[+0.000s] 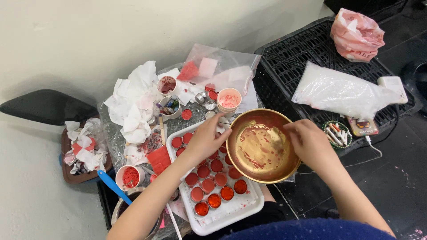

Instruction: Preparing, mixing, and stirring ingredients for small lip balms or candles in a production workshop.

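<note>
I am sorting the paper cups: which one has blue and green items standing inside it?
The cup just below the red-stained cup, beside the crumpled tissues; the others hold only red or pink residue.

Crumpled tissues point(133, 102) and cups point(229, 100) crowd the tray's point(231, 213) far side.

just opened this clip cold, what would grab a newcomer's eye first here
The shiny gold bowl streaked with red, right of centre, held at its rim by the left hand and the right hand. Next, the white tray under the left hand, filled with rows of small round tins of red paste. Behind them, crumpled white tissues pile against the wall.
</note>
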